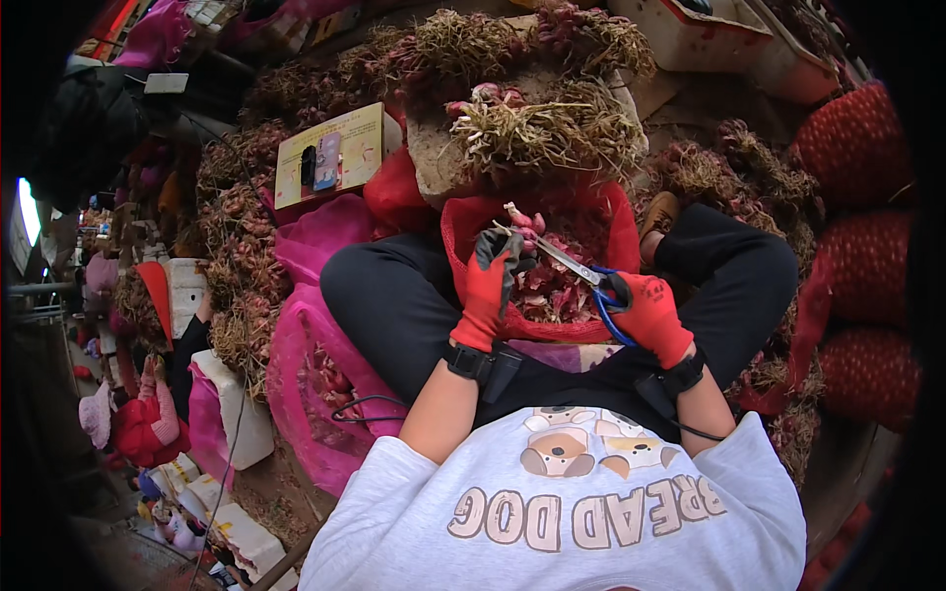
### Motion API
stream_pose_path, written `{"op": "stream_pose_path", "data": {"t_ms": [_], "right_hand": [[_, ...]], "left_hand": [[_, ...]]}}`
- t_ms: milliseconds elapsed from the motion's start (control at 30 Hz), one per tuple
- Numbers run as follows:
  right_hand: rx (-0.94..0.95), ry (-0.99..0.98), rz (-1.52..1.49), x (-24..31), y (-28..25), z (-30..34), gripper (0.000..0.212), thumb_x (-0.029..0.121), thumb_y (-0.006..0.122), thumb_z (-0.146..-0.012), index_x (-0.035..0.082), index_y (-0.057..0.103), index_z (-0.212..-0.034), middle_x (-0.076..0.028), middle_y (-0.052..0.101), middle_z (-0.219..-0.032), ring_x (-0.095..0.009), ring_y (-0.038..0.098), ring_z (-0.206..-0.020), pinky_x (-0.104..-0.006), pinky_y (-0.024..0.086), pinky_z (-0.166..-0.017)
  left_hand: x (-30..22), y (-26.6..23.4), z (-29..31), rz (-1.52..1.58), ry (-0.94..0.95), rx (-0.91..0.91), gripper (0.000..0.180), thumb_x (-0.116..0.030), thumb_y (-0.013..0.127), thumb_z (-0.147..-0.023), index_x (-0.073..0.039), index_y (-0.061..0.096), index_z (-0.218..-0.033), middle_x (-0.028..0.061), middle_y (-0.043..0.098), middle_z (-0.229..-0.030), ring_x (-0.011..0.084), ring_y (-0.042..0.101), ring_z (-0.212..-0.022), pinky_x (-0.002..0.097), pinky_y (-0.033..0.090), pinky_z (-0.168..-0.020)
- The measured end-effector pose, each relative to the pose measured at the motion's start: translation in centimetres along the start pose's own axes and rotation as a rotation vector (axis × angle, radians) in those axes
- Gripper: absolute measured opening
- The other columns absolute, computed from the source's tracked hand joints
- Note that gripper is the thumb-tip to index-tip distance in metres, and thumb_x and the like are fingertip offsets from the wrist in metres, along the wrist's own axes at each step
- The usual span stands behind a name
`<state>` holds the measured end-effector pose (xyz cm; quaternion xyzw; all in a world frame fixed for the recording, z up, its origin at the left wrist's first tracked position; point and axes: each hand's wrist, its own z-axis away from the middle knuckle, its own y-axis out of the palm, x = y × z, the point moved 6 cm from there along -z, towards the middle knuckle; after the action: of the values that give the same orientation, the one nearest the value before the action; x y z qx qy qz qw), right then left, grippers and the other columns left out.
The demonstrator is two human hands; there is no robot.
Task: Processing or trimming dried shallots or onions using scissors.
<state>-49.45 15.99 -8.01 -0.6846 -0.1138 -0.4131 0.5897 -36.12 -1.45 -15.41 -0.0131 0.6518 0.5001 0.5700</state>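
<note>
My left hand [490,286], in a red glove with black fingertips, holds a purple shallot bulb [528,225] above a red mesh bag [591,212] that lies open between my knees. My right hand [650,313], also red-gloved, grips blue-handled scissors [576,268]. Their blades point left and reach the bulb at its top. Inside the bag lie several trimmed purple shallots [552,291]. Both wrists wear black bands with cables.
A heap of untrimmed shallots with dry roots [542,123] rests on a board ahead. More piles spread to the left [236,246]. Filled red mesh sacks [857,266] stack at the right. Pink bags [305,345] sit by my left knee. Other people sit far left.
</note>
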Motion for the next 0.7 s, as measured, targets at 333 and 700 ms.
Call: {"op": "stream_pose_path", "data": {"t_ms": [333, 700], "right_hand": [[-0.005, 0.006, 0.023, -0.2, 0.5, 0.0, 0.021, 0.025, 0.068, -0.076, 0.010, 0.064, -0.090, -0.013, 0.064, -0.077, -0.033, 0.063, -0.074, -0.0385, 0.049, -0.063], [0.001, 0.057, -0.013, -0.8, 0.2, 0.3, 0.019, 0.020, 0.068, -0.075, 0.008, 0.065, -0.090, -0.014, 0.063, -0.078, -0.033, 0.062, -0.073, -0.0374, 0.048, -0.063]], "left_hand": [[0.2, -0.1, -0.1, -0.096, -0.072, -0.063, 0.010, -0.005, 0.050, -0.089, -0.007, 0.052, -0.098, 0.0020, 0.057, -0.088, 0.0126, 0.061, -0.079, 0.0273, 0.056, -0.072], [-1.1, 1.9, 0.6, -0.293, 0.063, 0.020, 0.029, 0.007, 0.053, -0.086, -0.004, 0.048, -0.113, 0.0056, 0.057, -0.107, 0.0165, 0.059, -0.103, 0.0286, 0.048, -0.090]]}}
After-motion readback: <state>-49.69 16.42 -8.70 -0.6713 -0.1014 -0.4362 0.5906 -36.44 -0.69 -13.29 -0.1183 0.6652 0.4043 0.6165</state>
